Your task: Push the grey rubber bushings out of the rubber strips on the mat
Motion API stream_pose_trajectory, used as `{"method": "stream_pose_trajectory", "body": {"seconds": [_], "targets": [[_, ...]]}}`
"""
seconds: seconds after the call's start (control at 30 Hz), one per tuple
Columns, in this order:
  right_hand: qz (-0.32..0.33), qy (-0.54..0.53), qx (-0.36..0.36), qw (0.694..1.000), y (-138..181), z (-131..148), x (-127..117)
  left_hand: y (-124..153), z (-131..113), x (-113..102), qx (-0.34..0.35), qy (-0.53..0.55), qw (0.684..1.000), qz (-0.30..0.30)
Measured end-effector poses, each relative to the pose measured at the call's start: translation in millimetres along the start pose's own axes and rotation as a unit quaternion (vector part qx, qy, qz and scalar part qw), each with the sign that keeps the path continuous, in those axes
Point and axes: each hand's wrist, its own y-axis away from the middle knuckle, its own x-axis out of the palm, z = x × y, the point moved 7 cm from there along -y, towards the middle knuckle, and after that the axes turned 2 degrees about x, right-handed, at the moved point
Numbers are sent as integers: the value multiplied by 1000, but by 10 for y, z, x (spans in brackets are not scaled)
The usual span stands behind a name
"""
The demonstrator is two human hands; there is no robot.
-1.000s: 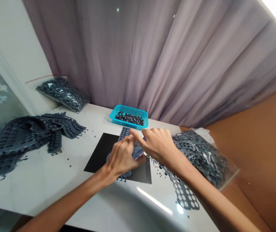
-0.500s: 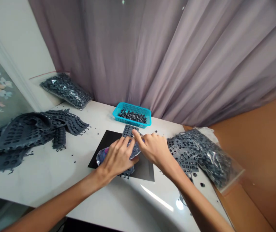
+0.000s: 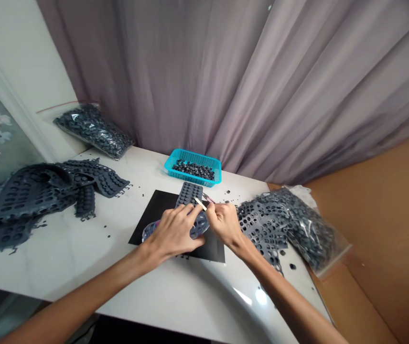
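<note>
My left hand (image 3: 176, 229) is wrapped over a clear plastic bottle (image 3: 200, 225) that lies on its side, a purple patch showing near its left end. Beneath the bottle is a dark grey rubber sheet with rows of round bumps (image 3: 190, 192), whose far end sticks out past my fingers. My right hand (image 3: 225, 222) is closed around a slim tool (image 3: 207, 197) with pinkish, metallic tips; its kind is unclear. A pale, thin strip (image 3: 200, 204) shows at my right thumb, pointing toward the sheet. The palm hides the rest of the tool.
A black mat (image 3: 143, 220) lies under the work. Behind it stands a blue basket (image 3: 218, 177) of small dark pieces. Bumpy rubber sheets (image 3: 28, 196) are heaped left, punched-out sheets (image 3: 262, 222) right. Filled plastic bags lie at back left (image 3: 93, 129) and right (image 3: 312, 234).
My right hand has drawn back slightly from the sheet, and the pale strip and pinkish tips now show clearly. My left hand stays on the bottle. The view has shifted a little.
</note>
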Motion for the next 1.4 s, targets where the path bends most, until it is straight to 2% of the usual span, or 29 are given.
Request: {"method": "stream_pose_trajectory", "body": {"seconds": [0.3, 0.43, 0.6, 0.67, 0.77, 0.93, 1.07, 1.23, 1.4], "targets": [[-18, 30, -16, 999, -32, 55, 83, -23, 148, 18, -3, 35, 999, 26], [-11, 58, -26, 998, -74, 155, 78, -32, 178, -90, 0, 51, 999, 14], [20, 117, -26, 993, -250, 309, 16, -43, 258, -164, -39, 99, 994, -7], [40, 140, -27, 989, -378, 416, -14, -36, 331, -148, -68, 129, 989, -33], [65, 168, -39, 983, -580, 630, -45, 20, 471, -112, -109, 163, 975, -106], [131, 241, -67, 959, -753, 929, 63, 186, 651, -66, -160, 137, 957, -197], [113, 259, -73, 956, -767, 1093, 128, 307, 710, -80, -195, 98, 944, -246], [111, 281, -67, 951, -675, 1312, 215, 461, 680, -69, -206, 80, 930, -294], [123, 252, -95, 955, -592, 1448, 295, 629, 699, -59, -213, 78, 918, -327]]}}
